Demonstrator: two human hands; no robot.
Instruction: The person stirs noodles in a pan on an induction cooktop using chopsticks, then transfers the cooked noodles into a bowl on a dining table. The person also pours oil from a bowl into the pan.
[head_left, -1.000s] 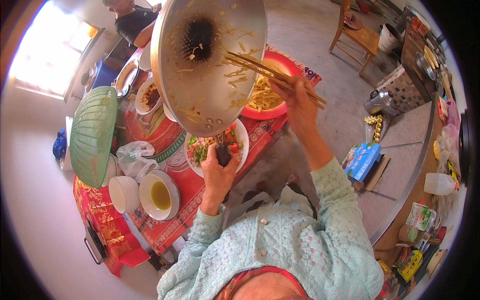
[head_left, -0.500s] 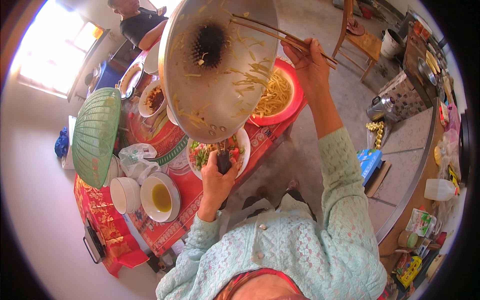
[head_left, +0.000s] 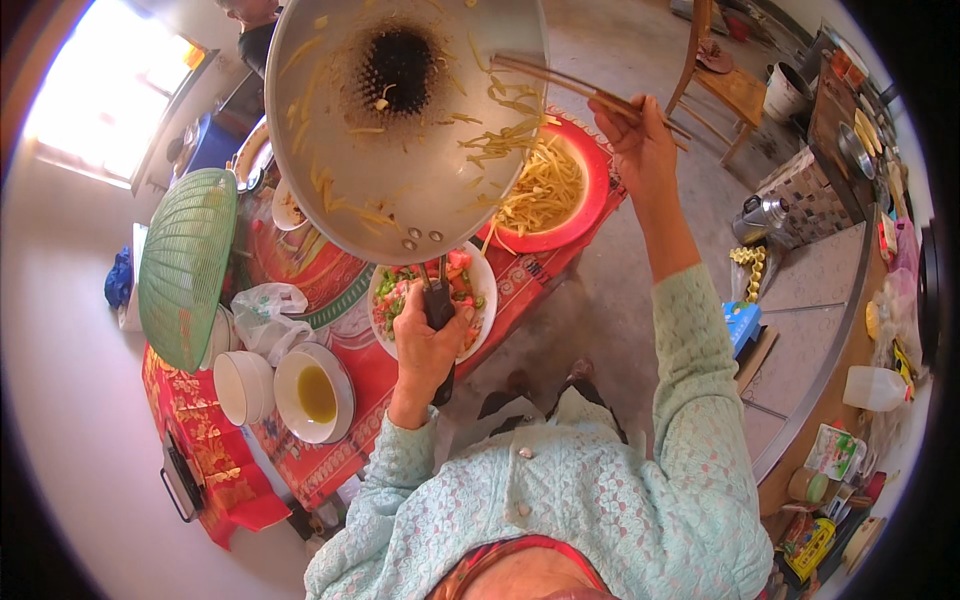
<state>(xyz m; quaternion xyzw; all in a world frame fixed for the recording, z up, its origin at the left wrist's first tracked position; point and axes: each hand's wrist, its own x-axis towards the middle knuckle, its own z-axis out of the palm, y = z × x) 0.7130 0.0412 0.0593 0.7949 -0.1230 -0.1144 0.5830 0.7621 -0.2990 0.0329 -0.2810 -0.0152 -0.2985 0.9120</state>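
Observation:
My left hand (head_left: pixel 428 345) is closed around the black handle of a large metal wok (head_left: pixel 350 190), which is tipped up over the table with its inside facing me. Pale yellow strips of food (head_left: pixel 505 140) cling inside it, mostly near its right edge, and the bottom has a dark scorched patch. My right hand (head_left: pixel 640 145) pinches a pair of brown chopsticks (head_left: pixel 560 77), whose tips are at the wok's right rim. Just below that rim stands a red-rimmed bowl (head_left: pixel 595 200) heaped with similar strips. Under my left hand lies a white plate (head_left: pixel 485 310) of chopped green and red food.
On the red-covered table (head_left: pixel 330 465) are a bowl of yellow-green liquid (head_left: pixel 318 392), stacked white bowls (head_left: pixel 243 388), a plastic bag (head_left: pixel 268 312) and a green mesh food cover (head_left: pixel 190 270). A person (head_left: pixel 258 35) is at the far left. A wooden chair (head_left: pixel 735 90) and a cluttered counter (head_left: pixel 800 390) stand right.
The wok has shifted left and slightly up, showing more of the red-rimmed bowl. My right hand and the chopsticks have moved a little right and down.

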